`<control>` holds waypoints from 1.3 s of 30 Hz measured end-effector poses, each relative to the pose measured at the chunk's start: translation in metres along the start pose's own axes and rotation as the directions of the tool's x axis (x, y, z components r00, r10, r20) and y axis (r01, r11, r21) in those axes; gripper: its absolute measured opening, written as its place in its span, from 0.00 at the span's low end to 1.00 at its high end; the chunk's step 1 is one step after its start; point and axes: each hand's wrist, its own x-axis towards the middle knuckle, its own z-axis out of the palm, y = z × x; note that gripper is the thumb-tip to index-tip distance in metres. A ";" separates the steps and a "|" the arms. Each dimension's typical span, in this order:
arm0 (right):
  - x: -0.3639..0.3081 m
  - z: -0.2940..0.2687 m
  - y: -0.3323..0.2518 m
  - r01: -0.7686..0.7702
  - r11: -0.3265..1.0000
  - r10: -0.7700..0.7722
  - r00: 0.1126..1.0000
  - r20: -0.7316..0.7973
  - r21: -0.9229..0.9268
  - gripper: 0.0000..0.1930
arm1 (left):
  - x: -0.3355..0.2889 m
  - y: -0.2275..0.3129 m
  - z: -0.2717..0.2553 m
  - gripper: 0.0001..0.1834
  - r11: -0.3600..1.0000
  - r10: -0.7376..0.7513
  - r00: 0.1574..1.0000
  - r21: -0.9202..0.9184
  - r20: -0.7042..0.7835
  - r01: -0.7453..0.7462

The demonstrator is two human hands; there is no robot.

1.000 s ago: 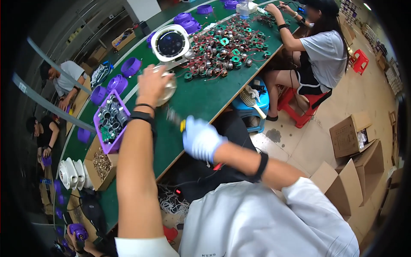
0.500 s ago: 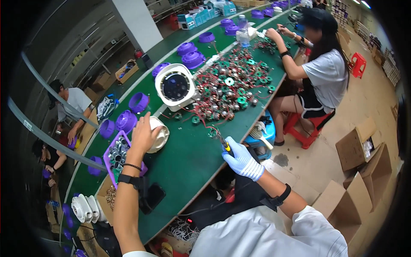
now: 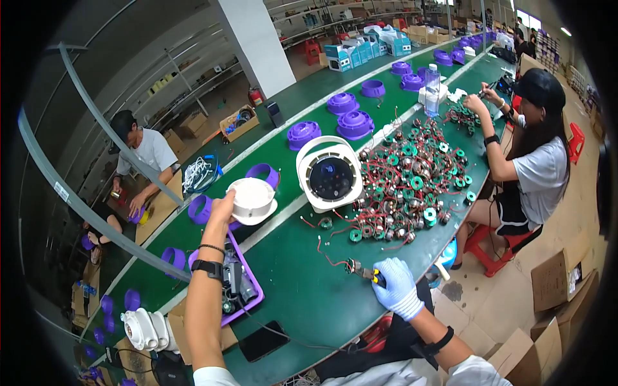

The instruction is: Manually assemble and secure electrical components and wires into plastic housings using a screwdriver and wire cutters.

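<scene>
A round white plastic housing (image 3: 253,198) is in my left hand (image 3: 222,209), whose fingers are closed on its left rim. It is over the purple parts at the belt's line. My right hand (image 3: 396,288), in a white-and-blue knit glove, grips pliers (image 3: 374,275) with yellow and black handles near the bench edge. At the pliers' tip is a small motor part (image 3: 351,265) with red wires; whether the jaws clamp it I cannot tell. Ahead lies a large pile of small motors (image 3: 412,186) with green discs and red wires.
A white appliance body with a dark round panel (image 3: 329,177) stands left of the pile. A purple tray (image 3: 257,299) of metal parts and a black phone (image 3: 262,341) lie near my left forearm. Purple rings (image 3: 304,135) line the belt. A co-worker (image 3: 528,154) sits at right.
My left hand has closed on the white housing and carried it up and away from the bench surface toward the purple rings. My right hand still has the pliers. The view has swung left.
</scene>
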 end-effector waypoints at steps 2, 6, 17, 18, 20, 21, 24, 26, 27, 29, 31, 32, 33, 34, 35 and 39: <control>0.001 0.001 -0.003 -0.005 1.000 0.005 1.000 -0.013 -0.005 0.19 | 0.013 0.000 0.023 0.35 0.971 0.001 0.994 -0.236 0.108 0.025; -0.005 -0.005 -0.003 -0.071 0.996 0.074 0.996 0.051 -0.062 0.18 | 0.022 0.013 0.113 0.33 0.813 0.017 0.959 -0.563 0.282 0.151; -0.007 0.000 0.002 -0.067 0.997 0.065 0.998 -0.026 -0.045 0.14 | -0.063 0.020 0.139 0.29 0.958 0.202 0.965 -0.238 0.169 -0.159; -0.004 -0.002 -0.002 -0.065 0.997 0.064 0.998 -0.005 -0.038 0.15 | -0.100 0.028 0.115 0.28 0.939 0.254 0.950 -0.284 0.184 -0.196; 0.000 -0.003 -0.003 -0.034 0.999 0.034 0.999 -0.002 0.005 0.17 | -0.172 0.038 0.077 0.26 0.901 0.353 0.917 -0.332 0.189 -0.279; 0.001 -0.002 -0.004 -0.030 0.999 0.030 1.000 0.007 0.013 0.17 | -0.208 0.040 0.058 0.25 0.887 0.394 0.903 -0.328 0.174 -0.324; -0.003 -0.002 -0.013 -0.128 0.968 0.119 0.991 0.055 0.215 0.14 | -0.288 0.020 0.034 0.19 0.868 0.466 0.854 -0.307 0.231 -0.390; -0.005 -0.011 -0.029 -0.263 0.881 0.198 0.960 0.198 0.393 0.13 | -0.326 -0.001 0.029 0.15 0.885 0.418 0.865 -0.336 0.276 -0.321; -0.008 -0.014 -0.034 -0.404 0.750 0.249 0.906 0.342 0.524 0.12 | -0.342 -0.012 0.031 0.14 0.892 0.396 0.870 -0.348 0.293 -0.289; -0.018 -0.009 -0.039 -0.468 0.606 0.254 0.880 0.401 0.644 0.09 | -0.355 -0.032 0.039 0.20 0.877 0.458 0.828 -0.318 0.324 -0.361; -0.024 -0.008 -0.044 -0.553 0.399 0.164 0.828 0.536 0.732 0.08 | -0.361 -0.043 0.052 0.24 0.873 0.463 0.816 -0.338 0.348 -0.351; -0.023 -0.015 -0.050 -0.603 0.385 0.138 0.786 0.602 0.699 0.07 | -0.360 -0.048 0.057 0.26 0.871 0.467 0.807 -0.349 0.362 -0.347; -0.025 -0.016 -0.053 -0.606 0.379 0.138 0.784 0.605 0.699 0.07 | -0.360 -0.051 0.061 0.26 0.874 0.462 0.809 -0.343 0.364 -0.344; -0.027 -0.016 -0.056 -0.653 0.336 0.117 0.744 0.658 0.678 0.06 | -0.360 -0.054 0.065 0.27 0.864 0.473 0.804 -0.371 0.361 -0.341; -0.030 -0.017 -0.058 -0.699 0.293 0.097 0.700 0.707 0.652 0.06 | -0.360 -0.057 0.068 0.27 0.853 0.483 0.798 -0.400 0.361 -0.336; -0.033 -0.012 -0.063 -0.672 0.339 0.063 0.714 0.697 0.658 0.06 | -0.350 -0.065 0.076 0.26 0.854 0.463 0.777 -0.448 0.427 -0.263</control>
